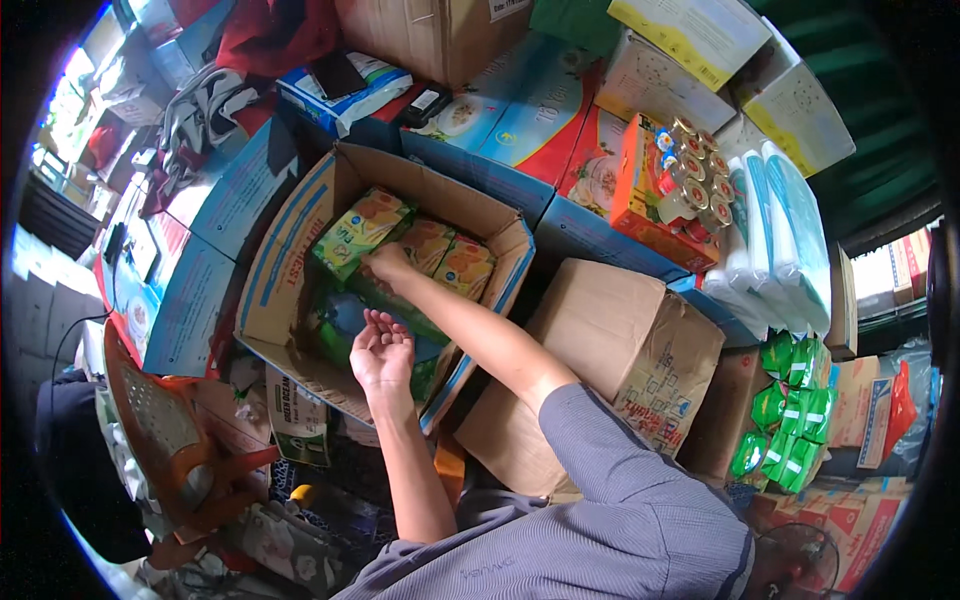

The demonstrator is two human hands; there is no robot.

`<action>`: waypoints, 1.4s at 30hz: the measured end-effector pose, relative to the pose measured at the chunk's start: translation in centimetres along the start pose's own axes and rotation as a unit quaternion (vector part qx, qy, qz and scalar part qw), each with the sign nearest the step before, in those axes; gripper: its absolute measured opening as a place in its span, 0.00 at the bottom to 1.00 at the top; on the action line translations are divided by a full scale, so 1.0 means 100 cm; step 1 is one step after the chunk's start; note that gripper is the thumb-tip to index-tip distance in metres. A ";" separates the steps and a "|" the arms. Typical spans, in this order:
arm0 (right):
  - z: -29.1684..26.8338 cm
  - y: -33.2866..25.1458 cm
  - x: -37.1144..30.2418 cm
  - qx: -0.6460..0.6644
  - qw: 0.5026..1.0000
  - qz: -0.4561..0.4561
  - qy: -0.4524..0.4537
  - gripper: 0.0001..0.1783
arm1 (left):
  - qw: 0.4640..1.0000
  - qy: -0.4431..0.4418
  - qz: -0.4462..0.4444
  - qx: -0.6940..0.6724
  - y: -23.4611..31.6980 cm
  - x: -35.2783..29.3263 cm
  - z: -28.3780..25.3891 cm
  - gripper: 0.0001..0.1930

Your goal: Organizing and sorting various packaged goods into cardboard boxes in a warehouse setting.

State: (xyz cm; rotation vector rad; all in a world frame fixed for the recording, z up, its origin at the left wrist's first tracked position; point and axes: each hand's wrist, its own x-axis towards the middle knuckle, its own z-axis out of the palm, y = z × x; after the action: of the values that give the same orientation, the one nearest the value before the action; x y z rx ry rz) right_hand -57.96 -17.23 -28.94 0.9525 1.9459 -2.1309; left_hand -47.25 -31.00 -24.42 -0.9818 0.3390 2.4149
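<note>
Right grip [390,266] curls at the near edge of a green-and-yellow carton pack [362,228]; whether it holds cannot be told.
Best to steady the tilted pack from below with the loosely open, empty left grip [382,354]. Boxy and fruit-printed, it sits far left inside the cardboard box [284,270], left of similar packs [464,266].

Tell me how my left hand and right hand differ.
The left hand is empty; the right hand holds a green-and-yellow pack near its corner.
The left hand shows its palm, fingers loosely curled; the right hand's palm is hidden.
The left hand is nearer the body; the right hand reaches farther.
Both are bare and over the open carton.
</note>
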 end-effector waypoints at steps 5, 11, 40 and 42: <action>-0.007 -0.011 -0.002 -0.036 0.999 -0.014 0.000 0.12 | 0.999 -0.011 -0.010 0.033 -0.008 -0.008 0.006 0.13; -0.006 -0.010 0.005 0.006 1.000 -0.003 0.006 0.09 | 0.999 0.010 -0.047 0.010 -0.020 -0.009 0.008 0.15; -0.108 -0.035 -0.099 -0.347 0.900 -0.225 0.138 0.17 | 0.979 -0.013 -0.138 0.147 -0.050 -0.007 0.020 0.32; -0.121 -0.058 -0.133 -0.390 0.898 -0.198 0.047 0.19 | 0.967 -0.054 -0.170 0.183 -0.055 -0.011 0.023 0.33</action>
State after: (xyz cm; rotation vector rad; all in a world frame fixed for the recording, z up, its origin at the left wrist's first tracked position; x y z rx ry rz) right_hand -45.56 -9.33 -17.06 0.5251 2.8653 -1.1788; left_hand -44.96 -25.87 -22.24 -0.6771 0.5094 1.9922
